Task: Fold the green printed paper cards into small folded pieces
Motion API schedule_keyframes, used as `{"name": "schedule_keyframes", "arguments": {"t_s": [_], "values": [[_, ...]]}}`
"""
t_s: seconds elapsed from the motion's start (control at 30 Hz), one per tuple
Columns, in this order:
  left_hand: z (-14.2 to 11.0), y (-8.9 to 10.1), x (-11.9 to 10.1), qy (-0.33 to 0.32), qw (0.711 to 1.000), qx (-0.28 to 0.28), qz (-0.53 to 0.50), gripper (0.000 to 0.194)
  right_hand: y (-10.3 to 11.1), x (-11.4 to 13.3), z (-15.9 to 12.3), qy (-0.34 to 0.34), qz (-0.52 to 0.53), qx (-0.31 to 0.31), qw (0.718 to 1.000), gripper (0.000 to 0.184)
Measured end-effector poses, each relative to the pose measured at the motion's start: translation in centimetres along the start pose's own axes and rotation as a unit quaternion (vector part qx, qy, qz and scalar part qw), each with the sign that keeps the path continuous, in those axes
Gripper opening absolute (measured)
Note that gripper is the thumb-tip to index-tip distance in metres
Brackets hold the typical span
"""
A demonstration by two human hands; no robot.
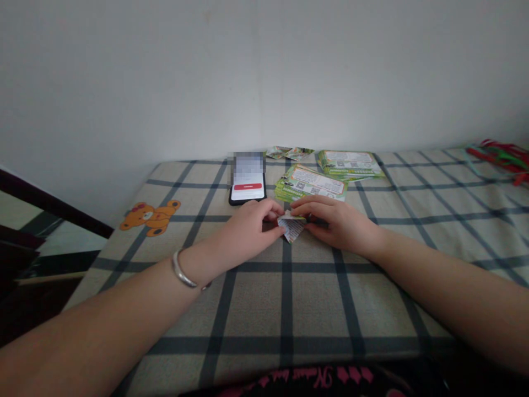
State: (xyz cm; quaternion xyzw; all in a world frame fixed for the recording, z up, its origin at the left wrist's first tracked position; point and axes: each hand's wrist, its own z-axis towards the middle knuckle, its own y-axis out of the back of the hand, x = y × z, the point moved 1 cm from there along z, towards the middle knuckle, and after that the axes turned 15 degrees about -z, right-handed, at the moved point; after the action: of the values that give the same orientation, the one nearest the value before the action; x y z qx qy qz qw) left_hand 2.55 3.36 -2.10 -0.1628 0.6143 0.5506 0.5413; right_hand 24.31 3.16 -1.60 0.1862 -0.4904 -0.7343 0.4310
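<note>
Small folded paper pinched between two bare hands

The folded paper [292, 228], printed with lines of text and tapering to a point toward the person, is over the checked tablecloth [256, 309], just on the near side of the front stack of leaflets. The left hand [260, 223] has its thumb and fingers closed on the paper's left edge. The right hand [339, 223] grips the opposite edge, its fingers above and its thumb below.

Beyond the hands, the front stack of leaflets [316, 182] lies slightly fanned, green-edged and printed. The back stack of leaflets [351, 161] is behind it to the right, near the wall [264, 71]. Folded paper pieces [289, 152] lie by the wall, beside the top of a phone [248, 187] whose lit screen shows a red bar.

Farther left is an orange bear picture [151, 217]; at the far right, a red and green bundle [502, 159]. A silver bangle [182, 270] circles the left wrist.
</note>
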Motion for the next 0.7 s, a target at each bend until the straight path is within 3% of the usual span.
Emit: {"name": "schedule_keyframes", "arguments": {"t_s": [0.53, 0.7], "values": [[-0.24, 0.05, 0.14, -0.017, 1.000, 0.009, -0.015, 0.010, 0.41, 0.06, -0.01, 0.035, -0.029, 0.040, 0.998, 0.034], [-0.36, 0.23, -0.26, -0.035, 0.998, 0.013, 0.058, 0.012, 0.57, 0.18, -0.02, 0.058, -0.040, 0.054, 0.996, 0.037]]}}
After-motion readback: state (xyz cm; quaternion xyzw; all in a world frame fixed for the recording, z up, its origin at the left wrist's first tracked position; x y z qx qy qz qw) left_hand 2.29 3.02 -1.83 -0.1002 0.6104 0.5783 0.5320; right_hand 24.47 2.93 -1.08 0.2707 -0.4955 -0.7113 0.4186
